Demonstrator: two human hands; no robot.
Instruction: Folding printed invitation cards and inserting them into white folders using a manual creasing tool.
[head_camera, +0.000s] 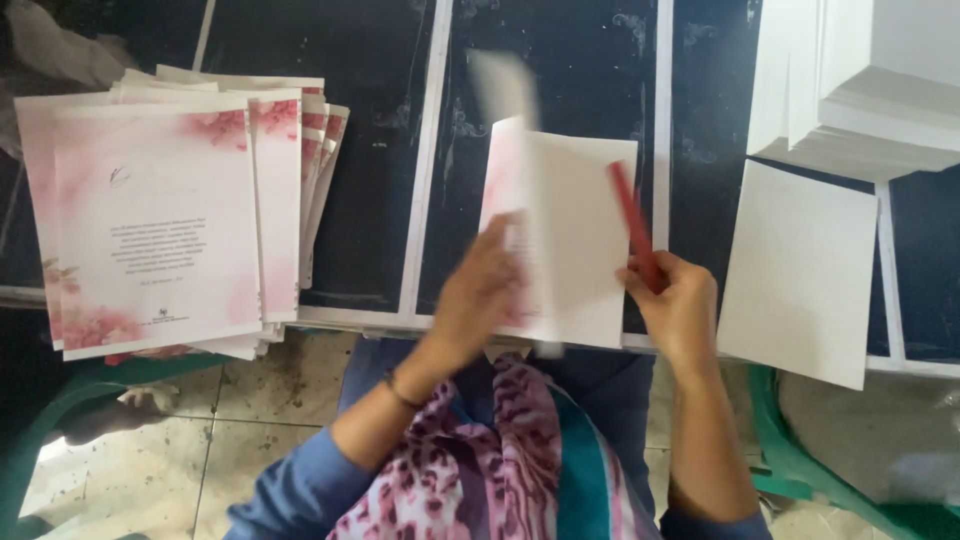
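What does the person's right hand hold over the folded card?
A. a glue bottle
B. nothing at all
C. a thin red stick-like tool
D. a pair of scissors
C: the right hand grips a thin red stick-like tool lying across the white folded card, while the left hand presses the card's other side.

Small print-finishing workshop: stacked floral cards (160, 220), white paper piles (870, 90), dark scuffed desk (370, 150), worn tiled floor (150, 450).

The dark surface (370, 150) has white stripes. On its left lies a stack of pink flowered cards (165, 225). At right lies one blank white sheet (800, 270), and far right a white paper pile (860, 80).
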